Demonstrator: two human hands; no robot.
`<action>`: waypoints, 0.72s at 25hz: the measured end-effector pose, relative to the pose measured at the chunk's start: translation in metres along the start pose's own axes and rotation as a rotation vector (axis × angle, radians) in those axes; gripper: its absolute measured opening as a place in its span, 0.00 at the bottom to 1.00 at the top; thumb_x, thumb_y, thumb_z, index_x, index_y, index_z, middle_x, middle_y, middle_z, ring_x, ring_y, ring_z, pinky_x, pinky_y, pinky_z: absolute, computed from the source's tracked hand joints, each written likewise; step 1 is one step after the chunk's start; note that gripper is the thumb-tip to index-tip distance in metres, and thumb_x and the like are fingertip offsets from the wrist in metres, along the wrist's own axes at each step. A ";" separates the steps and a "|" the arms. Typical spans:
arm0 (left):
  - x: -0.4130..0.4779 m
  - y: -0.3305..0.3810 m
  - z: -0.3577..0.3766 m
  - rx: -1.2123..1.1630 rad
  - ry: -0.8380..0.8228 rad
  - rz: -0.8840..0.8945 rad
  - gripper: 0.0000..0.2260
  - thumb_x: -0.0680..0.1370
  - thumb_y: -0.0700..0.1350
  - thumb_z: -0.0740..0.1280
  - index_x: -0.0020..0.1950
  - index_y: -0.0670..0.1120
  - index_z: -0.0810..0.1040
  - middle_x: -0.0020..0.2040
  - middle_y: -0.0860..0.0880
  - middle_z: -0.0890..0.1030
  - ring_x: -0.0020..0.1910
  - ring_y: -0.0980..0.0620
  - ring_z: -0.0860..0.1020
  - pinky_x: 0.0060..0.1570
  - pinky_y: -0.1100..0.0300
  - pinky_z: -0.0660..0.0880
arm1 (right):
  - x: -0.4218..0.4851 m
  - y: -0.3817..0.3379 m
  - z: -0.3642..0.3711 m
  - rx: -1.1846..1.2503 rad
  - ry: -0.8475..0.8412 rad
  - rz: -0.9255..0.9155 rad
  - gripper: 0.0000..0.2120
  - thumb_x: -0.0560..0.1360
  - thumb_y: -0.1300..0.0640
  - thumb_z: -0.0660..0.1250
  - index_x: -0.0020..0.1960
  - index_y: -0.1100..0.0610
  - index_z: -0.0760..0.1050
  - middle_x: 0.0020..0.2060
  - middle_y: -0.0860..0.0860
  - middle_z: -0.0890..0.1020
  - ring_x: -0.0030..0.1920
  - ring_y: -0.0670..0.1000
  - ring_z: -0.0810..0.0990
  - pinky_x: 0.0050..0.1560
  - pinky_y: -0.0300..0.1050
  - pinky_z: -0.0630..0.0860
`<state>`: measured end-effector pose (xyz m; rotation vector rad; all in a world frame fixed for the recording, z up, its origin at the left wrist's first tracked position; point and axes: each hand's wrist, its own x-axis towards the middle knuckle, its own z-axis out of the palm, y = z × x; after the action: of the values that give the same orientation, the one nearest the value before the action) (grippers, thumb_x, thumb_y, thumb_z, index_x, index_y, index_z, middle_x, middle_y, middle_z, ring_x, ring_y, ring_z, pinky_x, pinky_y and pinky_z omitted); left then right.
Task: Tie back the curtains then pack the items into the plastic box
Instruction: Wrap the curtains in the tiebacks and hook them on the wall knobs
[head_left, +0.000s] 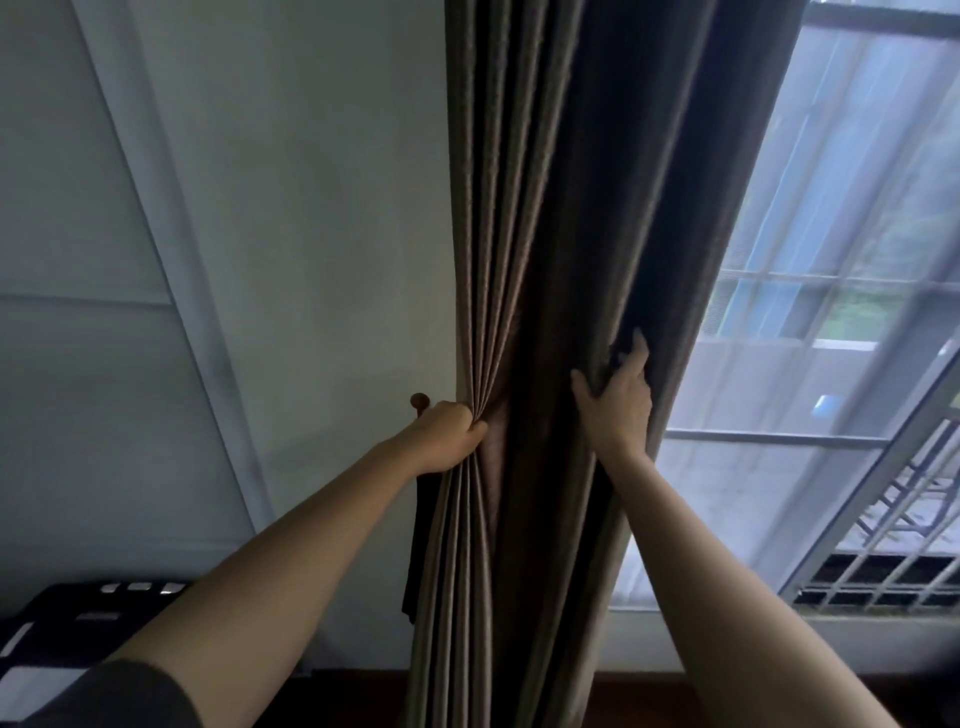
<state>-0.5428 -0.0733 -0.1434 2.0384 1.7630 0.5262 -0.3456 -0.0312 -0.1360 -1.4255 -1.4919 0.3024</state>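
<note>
Left hand (449, 435) is fisted tight round the bunched curtain (519, 208) folds. Right hand (618, 402) is a bit to its right, fingers spread fairly flat on the outer edge. A hook (420, 401) sits just left of the fist, with a dark strap (415, 519) hanging under it. So it's gathered, not tied yet. No box in sight, so packing is all still to do.

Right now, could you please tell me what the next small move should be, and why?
Probably sweep the right hand leftward, pushing the loose folds into the left hand. The left grips gathered pleats of the curtain by the knob; the right lies flat on ungathered fabric.
</note>
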 end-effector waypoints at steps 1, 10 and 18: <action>-0.001 0.000 0.000 -0.008 -0.001 0.001 0.12 0.80 0.46 0.55 0.41 0.41 0.68 0.32 0.47 0.68 0.44 0.43 0.74 0.48 0.46 0.73 | 0.004 0.003 -0.001 -0.068 -0.034 -0.007 0.28 0.74 0.58 0.67 0.70 0.62 0.61 0.62 0.62 0.74 0.61 0.61 0.74 0.58 0.47 0.70; -0.001 0.022 0.003 -0.057 -0.064 -0.031 0.15 0.81 0.46 0.54 0.34 0.44 0.62 0.29 0.48 0.66 0.27 0.51 0.64 0.34 0.55 0.65 | -0.085 0.033 0.055 -0.155 -0.580 -0.120 0.20 0.76 0.63 0.60 0.68 0.59 0.65 0.53 0.59 0.82 0.52 0.58 0.81 0.55 0.53 0.77; -0.002 0.033 0.006 -0.034 -0.031 -0.036 0.17 0.81 0.46 0.54 0.32 0.44 0.62 0.30 0.47 0.67 0.28 0.51 0.65 0.30 0.57 0.63 | -0.100 0.027 0.056 -0.197 -0.667 -0.179 0.24 0.76 0.62 0.59 0.71 0.60 0.60 0.50 0.59 0.82 0.49 0.59 0.81 0.54 0.53 0.76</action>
<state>-0.5122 -0.0797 -0.1319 1.9782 1.7571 0.5074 -0.3927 -0.0851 -0.2294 -1.3974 -2.2261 0.5699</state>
